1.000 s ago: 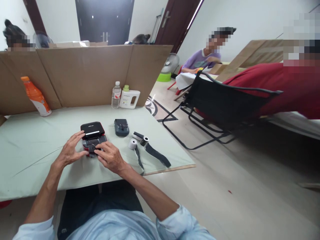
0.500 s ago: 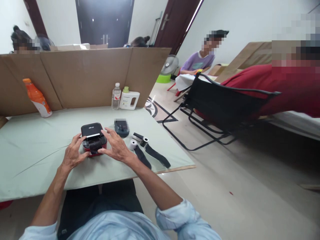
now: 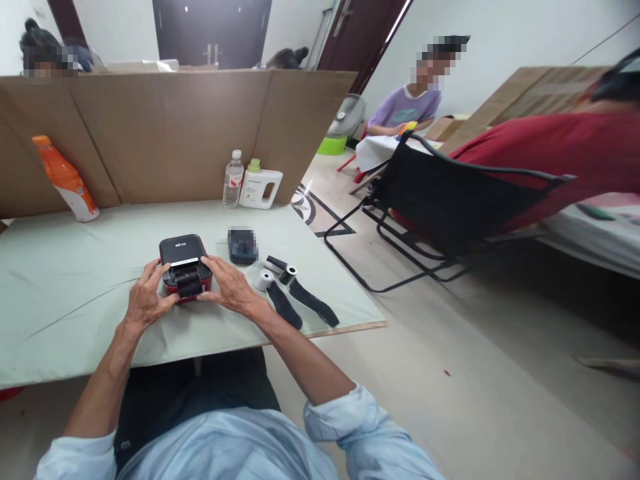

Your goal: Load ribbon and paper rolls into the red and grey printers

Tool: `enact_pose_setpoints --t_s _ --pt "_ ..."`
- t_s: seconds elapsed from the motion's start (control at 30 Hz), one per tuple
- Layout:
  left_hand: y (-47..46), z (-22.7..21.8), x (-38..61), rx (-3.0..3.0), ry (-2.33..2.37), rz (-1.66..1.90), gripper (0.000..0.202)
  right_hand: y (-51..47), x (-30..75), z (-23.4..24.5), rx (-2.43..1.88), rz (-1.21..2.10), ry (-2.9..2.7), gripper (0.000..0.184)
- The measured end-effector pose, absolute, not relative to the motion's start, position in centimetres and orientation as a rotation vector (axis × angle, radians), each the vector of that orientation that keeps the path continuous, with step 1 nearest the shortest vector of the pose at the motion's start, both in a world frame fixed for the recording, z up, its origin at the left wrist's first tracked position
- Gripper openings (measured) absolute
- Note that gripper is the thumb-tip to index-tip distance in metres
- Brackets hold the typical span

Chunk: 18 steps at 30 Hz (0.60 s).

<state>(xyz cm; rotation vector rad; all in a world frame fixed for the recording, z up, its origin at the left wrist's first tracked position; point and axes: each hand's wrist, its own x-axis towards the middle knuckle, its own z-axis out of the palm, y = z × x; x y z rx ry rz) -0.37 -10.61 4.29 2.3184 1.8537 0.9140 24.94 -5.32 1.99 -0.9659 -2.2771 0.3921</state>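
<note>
A small black and red label printer (image 3: 183,252) rests on the table before me, a dark strip (image 3: 189,283) showing at its front below a white line. My left hand (image 3: 149,293) grips the printer's left side, thumb at the front edge. On the right side my right hand (image 3: 226,283) holds it likewise, fingers near the top corner and thumb low in front. Right of it lie a white-cored roll (image 3: 264,280) and a dark roll (image 3: 289,274), black strips trailing from them. A second dark device (image 3: 243,247), partly blurred, sits just behind the rolls.
An orange bottle (image 3: 67,180), a clear water bottle (image 3: 233,180) and a white jug (image 3: 261,187) stand by a cardboard screen (image 3: 175,137) at the table's back. Beyond the right edge are a black folding chair (image 3: 455,193) and people seated at other tables.
My fingers have come in closer against the printer's sides. The whole scene sits slightly higher in view, as my head has tilted. The rolls keep their places on the table.
</note>
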Motion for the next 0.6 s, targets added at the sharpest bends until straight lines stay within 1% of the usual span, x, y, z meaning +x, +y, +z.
enact_pose_setpoints --t_s 0.17,0.27,0.37,0.6 --pt "-10.8 4.5 -0.3 2.326 1.878 0.881 0.066 -5.5 24.3 2.0 -1.009 0.375 -2.249 0.085" --pt "-11.1 4.2 -0.2 2.34 1.87 0.91 0.066 -6.1 24.0 2.6 -1.062 0.432 -2.265 0.09" --pt "-11.4 3.6 -0.2 2.348 1.857 0.924 0.071 -7.0 23.9 3.4 -1.138 0.532 -2.286 0.094" --pt "-11.2 3.0 -0.4 2.375 1.816 0.969 0.079 -9.4 23.8 5.1 -1.294 0.673 -2.175 0.096"
